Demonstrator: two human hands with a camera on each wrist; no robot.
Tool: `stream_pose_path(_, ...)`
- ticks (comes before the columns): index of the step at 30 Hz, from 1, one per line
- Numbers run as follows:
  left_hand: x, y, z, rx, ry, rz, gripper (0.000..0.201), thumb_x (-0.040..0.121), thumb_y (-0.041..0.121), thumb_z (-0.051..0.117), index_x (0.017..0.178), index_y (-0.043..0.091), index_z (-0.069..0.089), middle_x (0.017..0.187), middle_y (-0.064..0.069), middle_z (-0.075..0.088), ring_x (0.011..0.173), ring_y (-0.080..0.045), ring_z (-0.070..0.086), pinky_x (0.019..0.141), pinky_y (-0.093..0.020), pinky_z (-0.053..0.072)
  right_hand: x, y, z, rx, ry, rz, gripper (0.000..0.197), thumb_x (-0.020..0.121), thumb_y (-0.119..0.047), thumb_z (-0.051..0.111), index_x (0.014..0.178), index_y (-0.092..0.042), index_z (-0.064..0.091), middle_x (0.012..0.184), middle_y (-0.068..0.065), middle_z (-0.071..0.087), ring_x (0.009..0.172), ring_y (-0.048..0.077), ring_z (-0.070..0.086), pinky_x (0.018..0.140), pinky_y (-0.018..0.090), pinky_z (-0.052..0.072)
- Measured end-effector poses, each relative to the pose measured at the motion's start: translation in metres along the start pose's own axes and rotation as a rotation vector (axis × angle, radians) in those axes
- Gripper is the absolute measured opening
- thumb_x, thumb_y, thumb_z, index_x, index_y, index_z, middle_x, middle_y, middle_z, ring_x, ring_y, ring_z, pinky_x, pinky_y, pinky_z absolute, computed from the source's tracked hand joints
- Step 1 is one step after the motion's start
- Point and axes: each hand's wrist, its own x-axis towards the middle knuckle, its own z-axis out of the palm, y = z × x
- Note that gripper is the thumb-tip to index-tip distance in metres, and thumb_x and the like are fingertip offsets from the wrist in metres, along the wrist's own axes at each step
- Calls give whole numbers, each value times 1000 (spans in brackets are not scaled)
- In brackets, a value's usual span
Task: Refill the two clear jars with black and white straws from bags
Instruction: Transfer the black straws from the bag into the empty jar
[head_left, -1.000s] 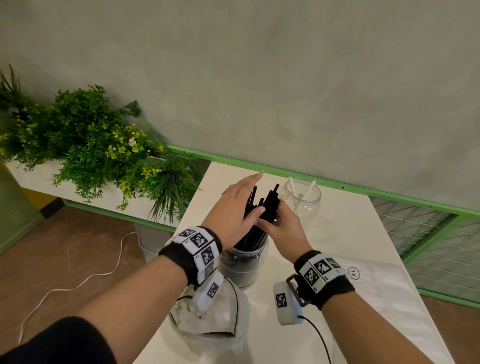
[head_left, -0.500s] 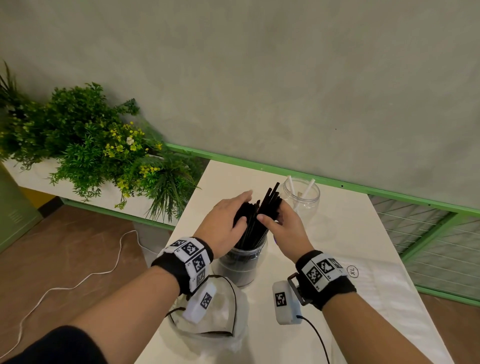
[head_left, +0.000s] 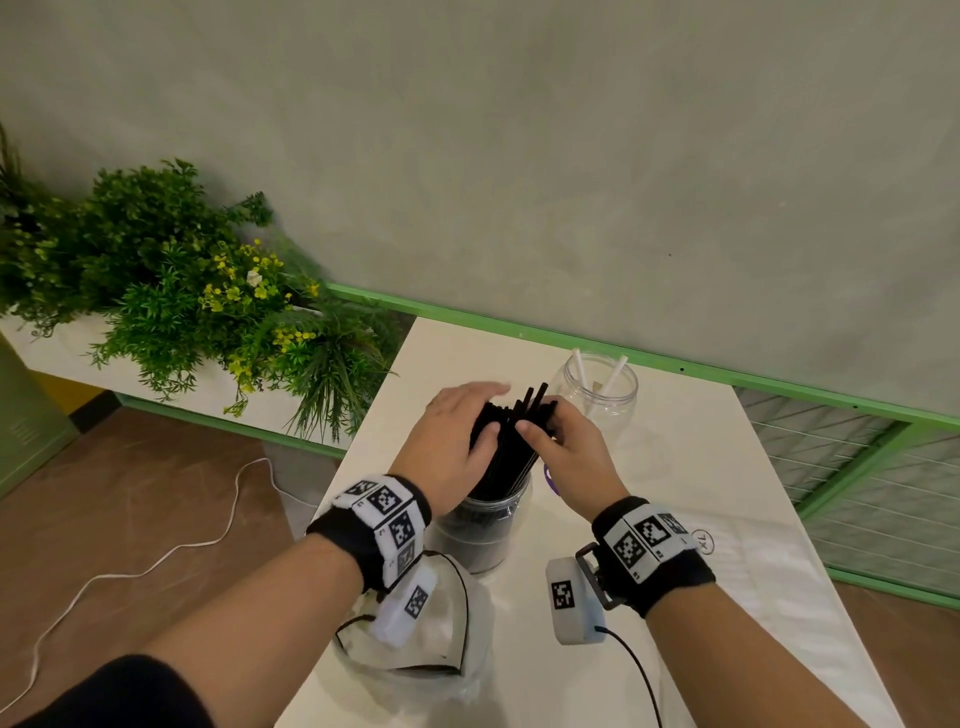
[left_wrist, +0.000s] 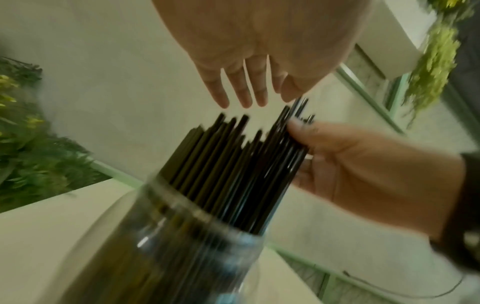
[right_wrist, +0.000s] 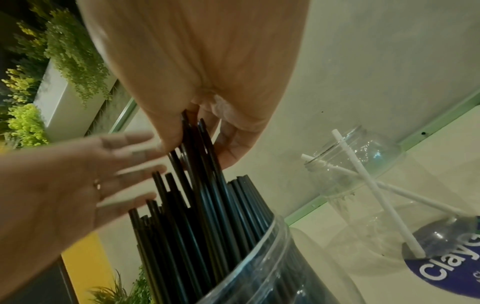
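Observation:
A clear jar (head_left: 483, 525) packed with black straws (head_left: 511, 441) stands mid-table. My left hand (head_left: 467, 415) lies over the straw tops with its fingers straight. In the left wrist view the left hand's fingertips (left_wrist: 245, 100) hover just at the tips of the black straws (left_wrist: 233, 154). My right hand (head_left: 540, 423) pinches a few taller straws at the bundle's right side; the right wrist view shows its thumb and fingers (right_wrist: 171, 139) closed round those black straws (right_wrist: 197, 164). Behind them a second clear jar (head_left: 597, 400) holds two white straws (right_wrist: 374, 185).
A crumpled clear bag (head_left: 415, 654) lies at the table's near left corner. A white packet marked XL (head_left: 737, 566) lies at the right. Plants (head_left: 171, 291) in a planter stand off the left edge. A green rail (head_left: 519, 325) runs along the wall.
Both hands have come lower with the black straws sinking into the jar. My left hand went from beside the bundle to flat over its tops.

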Motion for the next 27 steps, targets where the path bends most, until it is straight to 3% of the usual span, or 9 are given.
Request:
stream_pose_path(4, 20, 22, -9, -18, -183, 21, 68, 88, 31, 58, 145, 40, 22, 145, 13, 39, 130, -7, 38, 110, -27, 29, 0, -3, -3, -41, -52, 25, 12, 95, -14, 57, 105, -10, 63, 86, -6, 66, 72, -5, 60, 67, 14, 47)
stream_pose_path(7, 21, 18, -4, 61, -286, 23, 66, 87, 29, 62, 144, 37, 30, 141, 9, 47, 126, -11, 45, 108, -32, 36, 2, -6, -8, -25, -41, 42, 8, 95, -16, 58, 97, -12, 64, 79, -4, 63, 61, -6, 56, 60, 12, 45)
stream_pose_path(9, 16, 11, 1, 67, -249, 50, 51, 89, 22, 60, 137, 31, 45, 134, 9, 54, 120, -11, 51, 104, -33, 40, 1, -6, -10, -5, -64, 51, 7, 95, -14, 57, 94, -13, 64, 84, 2, 64, 65, -4, 59, 62, 14, 49)
stream_pose_path(12, 8, 0, 5, 111, -186, 71, 41, 92, 19, 56, 132, 28, 53, 129, 8, 59, 116, -12, 53, 103, -28, 40, 0, -1, -11, 79, -63, 96, 15, 95, -11, 56, 103, -4, 67, 94, 10, 67, 83, 10, 64, 73, 22, 56)
stream_pose_path(16, 0, -10, 7, 220, -162, 90, 40, 90, 41, 50, 126, 27, 58, 124, 7, 63, 117, -15, 54, 102, -32, 38, -6, 2, -14, 187, 12, 91, 14, 91, 2, 59, 96, -9, 65, 86, 7, 67, 84, 18, 65, 75, 23, 56)
stream_pose_path(18, -3, -10, 10, 304, -193, 64, 49, 86, 53, 44, 127, 30, 57, 129, 11, 59, 125, -12, 47, 108, -35, 30, -8, 3, -13, 214, 51, 69, 18, 88, 5, 61, 93, -12, 63, 87, 8, 68, 87, 22, 67, 77, 24, 55)
stream_pose_path(22, -6, -14, 19, 346, -256, -23, 44, 90, 41, 56, 134, 31, 51, 148, 15, 39, 141, -8, 25, 118, -36, 10, -9, 5, -7, 68, 141, -40, 27, 88, 3, 62, 96, -23, 62, 94, 1, 68, 89, 11, 67, 82, 20, 52)
stream_pose_path(24, -11, -16, 21, 294, -248, -15, 48, 92, 34, 55, 139, 27, 45, 151, 11, 34, 143, -10, 21, 118, -34, 9, -10, 6, -4, -86, 146, -133, 30, 91, -2, 61, 107, -27, 59, 109, -2, 62, 95, 3, 61, 81, 14, 48)
stream_pose_path(27, -22, -23, 18, 234, -163, 3, 64, 90, 32, 60, 146, 21, 32, 154, 4, 29, 144, -15, 20, 119, -35, 16, -10, 13, 2, -184, 44, -222, 37, 93, -9, 59, 128, -22, 54, 132, -5, 48, 113, 4, 53, 91, 16, 47)
